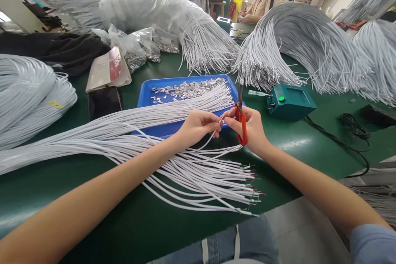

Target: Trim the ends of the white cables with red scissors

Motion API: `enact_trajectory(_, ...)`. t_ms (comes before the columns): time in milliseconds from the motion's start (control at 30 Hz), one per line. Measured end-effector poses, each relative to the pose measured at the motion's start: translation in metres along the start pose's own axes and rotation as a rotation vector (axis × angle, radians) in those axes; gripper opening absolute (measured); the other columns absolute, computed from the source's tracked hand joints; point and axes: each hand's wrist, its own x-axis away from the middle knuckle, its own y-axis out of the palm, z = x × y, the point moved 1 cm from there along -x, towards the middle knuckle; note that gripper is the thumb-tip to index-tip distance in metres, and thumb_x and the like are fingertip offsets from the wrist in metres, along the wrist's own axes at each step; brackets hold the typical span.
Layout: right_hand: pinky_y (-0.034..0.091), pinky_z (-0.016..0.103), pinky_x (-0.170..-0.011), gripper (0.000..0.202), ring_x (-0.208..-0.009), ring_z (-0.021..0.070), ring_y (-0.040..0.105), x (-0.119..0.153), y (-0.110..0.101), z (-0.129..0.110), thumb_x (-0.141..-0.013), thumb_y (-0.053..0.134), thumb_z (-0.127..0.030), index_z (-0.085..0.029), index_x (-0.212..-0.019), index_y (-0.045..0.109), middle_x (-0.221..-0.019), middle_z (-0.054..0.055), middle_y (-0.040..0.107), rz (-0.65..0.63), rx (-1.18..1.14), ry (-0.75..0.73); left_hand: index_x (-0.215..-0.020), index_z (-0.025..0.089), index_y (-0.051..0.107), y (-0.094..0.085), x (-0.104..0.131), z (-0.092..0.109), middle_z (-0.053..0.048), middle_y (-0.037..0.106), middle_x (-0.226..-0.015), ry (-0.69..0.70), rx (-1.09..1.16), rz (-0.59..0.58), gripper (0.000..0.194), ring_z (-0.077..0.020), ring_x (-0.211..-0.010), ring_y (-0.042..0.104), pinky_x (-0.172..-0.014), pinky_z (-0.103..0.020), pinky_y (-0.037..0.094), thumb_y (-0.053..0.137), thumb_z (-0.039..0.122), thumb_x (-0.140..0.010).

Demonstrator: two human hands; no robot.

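My left hand (pixel 201 127) pinches a white cable (pixel 208 142) close to its end, above the front edge of a blue tray (pixel 142 98). My right hand (pixel 252 128) meets it there, thumb and fingertips closed at the cable end around a small shiny metal piece (pixel 223 121). Red-handled scissors (pixel 243 128) hang in the right hand too, blades pointing away from me. Small silvery metal clips (pixel 192 90) lie heaped in the tray beside a bundle of white cables (pixel 185 105). Nearer me, more white cables (pixel 204 173) fan out with coloured wire ends showing.
A green machine (pixel 292 103) with a lit button stands right of the tray, its black cord (pixel 337 142) trailing right. Large cable bundles (pixel 318 41) line the back. A phone (pixel 104 102) and bags of metal parts (pixel 136 55) lie left. A person (pixel 262 4) works behind the table.
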Motion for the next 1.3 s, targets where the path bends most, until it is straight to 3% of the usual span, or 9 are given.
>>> enact_trajectory(267,0.053,0.029,-0.068,0.018,-0.068,0.0145,0.063,0.0013,-0.0002,-0.0016,-0.066,0.075,-0.024,-0.019,-0.066,0.057,-0.070,-0.001,0.066,-0.008,-0.015,-0.005,-0.066,0.010,0.067,0.0029,0.0003,0.0023,-0.002,0.063,-0.058,-0.021,0.019,0.004,0.025,-0.0099,-0.050,0.060,-0.052,-0.021,0.050,0.079,0.032,-0.067)
enact_trajectory(533,0.052,0.030,-0.069,0.005,-0.067,0.0145,0.065,0.0006,-0.0017,-0.0013,-0.068,0.062,-0.019,-0.020,-0.067,0.058,-0.069,-0.002,0.065,0.024,-0.031,-0.050,-0.067,0.011,0.069,0.0054,0.0000,0.0048,0.000,0.060,-0.056,0.050,-0.014,0.098,0.027,-0.0079,-0.050,0.053,-0.050,-0.020,0.045,0.082,0.033,-0.061)
enact_trajectory(733,0.053,0.032,-0.072,0.006,-0.071,0.0152,0.064,0.0043,-0.0009,-0.0040,-0.072,0.064,-0.022,-0.021,-0.069,0.059,-0.070,-0.001,0.068,0.041,0.102,-0.085,-0.063,0.011,0.065,0.0036,-0.0021,0.0010,0.000,0.060,-0.058,0.049,-0.020,0.131,0.028,-0.0081,-0.053,0.053,-0.051,-0.020,0.044,0.083,0.032,-0.059)
enact_trajectory(1000,0.050,0.028,-0.063,0.010,-0.065,0.0132,0.061,0.0057,0.0003,-0.0043,-0.072,0.068,-0.024,-0.019,-0.069,0.060,-0.074,0.001,0.069,0.008,0.167,-0.129,-0.063,0.011,0.064,0.0018,-0.0017,-0.0025,-0.001,0.061,-0.060,0.039,-0.026,0.123,0.032,-0.0087,-0.056,0.053,-0.054,-0.021,0.045,0.084,0.034,-0.058)
enact_trajectory(1300,0.043,0.029,-0.062,0.013,-0.069,0.0149,0.057,0.0076,0.0002,0.0000,-0.074,0.071,-0.028,-0.020,-0.072,0.060,-0.076,0.001,0.065,0.000,0.319,-0.212,-0.059,0.010,0.060,0.0030,-0.0017,-0.0005,0.000,0.060,-0.059,0.025,-0.009,0.129,0.038,-0.0078,-0.056,0.053,-0.054,-0.020,0.042,0.086,0.036,-0.055)
